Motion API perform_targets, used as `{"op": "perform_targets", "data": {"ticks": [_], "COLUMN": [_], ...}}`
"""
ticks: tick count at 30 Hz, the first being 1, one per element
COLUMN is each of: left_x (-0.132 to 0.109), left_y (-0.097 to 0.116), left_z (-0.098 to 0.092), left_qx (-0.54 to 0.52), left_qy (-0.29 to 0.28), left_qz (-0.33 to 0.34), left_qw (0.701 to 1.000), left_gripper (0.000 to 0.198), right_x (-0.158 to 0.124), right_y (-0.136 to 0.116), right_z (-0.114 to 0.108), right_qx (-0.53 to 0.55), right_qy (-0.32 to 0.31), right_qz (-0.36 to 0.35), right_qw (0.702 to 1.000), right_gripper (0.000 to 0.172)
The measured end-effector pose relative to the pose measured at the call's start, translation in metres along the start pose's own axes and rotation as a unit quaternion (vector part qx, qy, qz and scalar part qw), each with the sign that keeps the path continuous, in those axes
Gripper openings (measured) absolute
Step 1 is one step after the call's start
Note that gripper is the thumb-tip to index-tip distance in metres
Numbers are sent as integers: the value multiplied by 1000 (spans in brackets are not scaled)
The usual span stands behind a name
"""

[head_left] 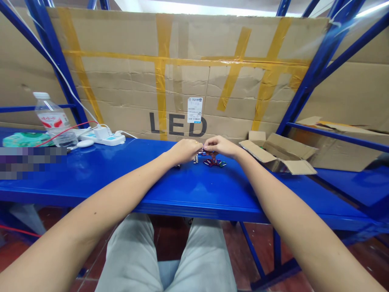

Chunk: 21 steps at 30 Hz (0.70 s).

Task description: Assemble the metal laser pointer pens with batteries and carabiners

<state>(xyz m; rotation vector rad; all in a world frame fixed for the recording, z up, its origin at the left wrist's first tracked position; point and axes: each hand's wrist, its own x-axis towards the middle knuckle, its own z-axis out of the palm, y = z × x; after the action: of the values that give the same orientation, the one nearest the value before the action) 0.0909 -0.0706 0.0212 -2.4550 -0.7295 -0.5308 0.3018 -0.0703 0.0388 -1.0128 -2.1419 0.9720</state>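
My left hand (184, 150) and my right hand (221, 146) meet over the middle of the blue table (194, 190), fingertips pinched together almost touching. Whatever sits between those fingertips is too small to make out. Just below my right hand lie several shiny coloured carabiners (215, 163), red, purple and green. A short row of small silvery metal pieces (195, 159) rests between the two hands. Beneath my left wrist a small dark item (178, 166) shows, partly hidden.
An open cardboard box (284, 156) stands on the right. To the left are a plastic bottle (54, 119), a green packet (27, 140) and a white power strip (111, 138) with cables. A large taped carton (127, 93) walls off the back, between blue rack posts.
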Motion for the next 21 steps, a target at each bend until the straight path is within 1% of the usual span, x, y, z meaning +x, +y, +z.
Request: {"op": "perform_targets", "data": {"ticks": [5,7,9,11,13,15,17,19,21], "left_x": [-1,-1,-2,-2,-2,-1,0,1,3], "left_y": [-2,-3,-4,-6,-8,-10,-12,-15,-16], "left_z": [1,2,2,2,2,2,3,4,4], "left_qx": [-14,-30,-70,-152,-255,-350,-432,-504,-559], "left_qy": [0,4,12,24,45,63,68,65,67], "left_qz": [-8,-13,-26,-49,-87,-130,-164,-178,-183], "left_qw": [1000,999,997,987,962,926,884,843,806], "left_gripper": [22,23,23,24,22,19,18,18,22], "right_x": [1,1,1,2,2,2,3,3,4], "right_y": [4,4,3,2,0,-2,-3,-3,-4], "right_z": [-3,-4,-4,-4,-4,-3,-3,-2,0], "right_qx": [-51,-90,-140,-174,-182,-174,-160,-145,-127], "right_qy": [-1,3,18,31,35,40,60,81,89], "right_qz": [-23,-33,-46,-73,-103,-123,-137,-149,-156], "right_qw": [998,995,989,981,977,976,976,975,976], "right_gripper": [33,34,35,32,26,22,22,22,21]}}
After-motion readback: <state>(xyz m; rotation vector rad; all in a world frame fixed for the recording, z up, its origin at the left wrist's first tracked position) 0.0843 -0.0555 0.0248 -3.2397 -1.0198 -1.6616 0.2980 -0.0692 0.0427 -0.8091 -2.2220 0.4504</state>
